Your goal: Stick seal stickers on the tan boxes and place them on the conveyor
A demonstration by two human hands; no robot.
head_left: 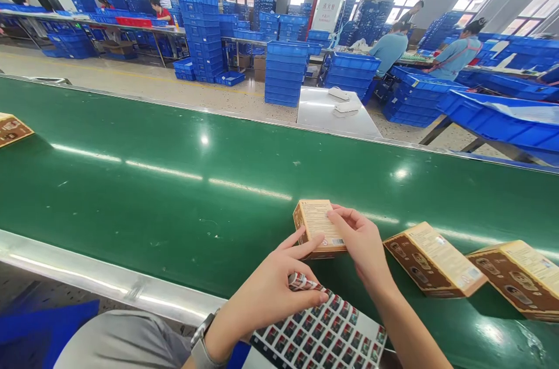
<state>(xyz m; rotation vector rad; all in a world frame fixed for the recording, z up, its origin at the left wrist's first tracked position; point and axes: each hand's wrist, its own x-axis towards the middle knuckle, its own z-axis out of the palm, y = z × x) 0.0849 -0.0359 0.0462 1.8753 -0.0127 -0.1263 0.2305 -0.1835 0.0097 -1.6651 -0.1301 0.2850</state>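
Note:
A small tan and brown cardboard box (321, 220) stands on the green conveyor belt in front of me, with printed text and a barcode on its top. My right hand (364, 241) grips its right side, thumb on the top face and fingers behind the edge. My left hand (277, 287) reaches two fingers onto the box's near left part. Between that hand's thumb and its folded fingers is the curled edge of a sticker sheet (323, 328), printed with rows of small dark and red pictures. Whether a sticker is under my right thumb is hidden.
Two similar boxes, a nearer one (437, 258) and another (519, 276), lie to the right on the conveyor belt (152, 200). Another box (13, 129) is at far left. Beyond the belt are stacked blue crates (286, 72), a metal table (325, 107) and several people.

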